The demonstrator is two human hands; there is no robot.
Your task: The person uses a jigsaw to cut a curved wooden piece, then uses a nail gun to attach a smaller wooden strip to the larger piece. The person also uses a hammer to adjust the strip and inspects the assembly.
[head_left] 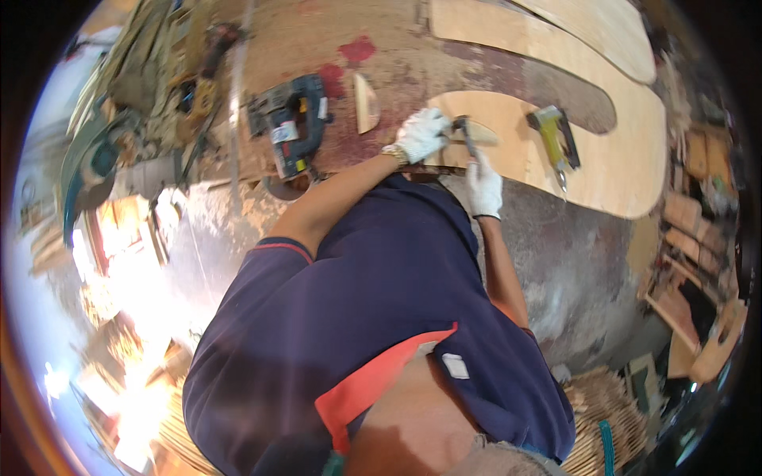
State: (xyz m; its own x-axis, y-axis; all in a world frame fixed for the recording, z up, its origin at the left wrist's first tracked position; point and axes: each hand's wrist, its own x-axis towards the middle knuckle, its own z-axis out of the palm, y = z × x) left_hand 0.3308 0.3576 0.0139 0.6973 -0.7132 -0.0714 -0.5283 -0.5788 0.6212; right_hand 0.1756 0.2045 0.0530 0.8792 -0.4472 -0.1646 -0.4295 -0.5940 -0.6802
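Fingers of the gloved left hand curl around a small wooden piece on the curved plywood panel. Right hand, also gloved, grips a dark-handled tool against that piece. Nearby on the counter lie a blue jigsaw and a yellow nail gun.
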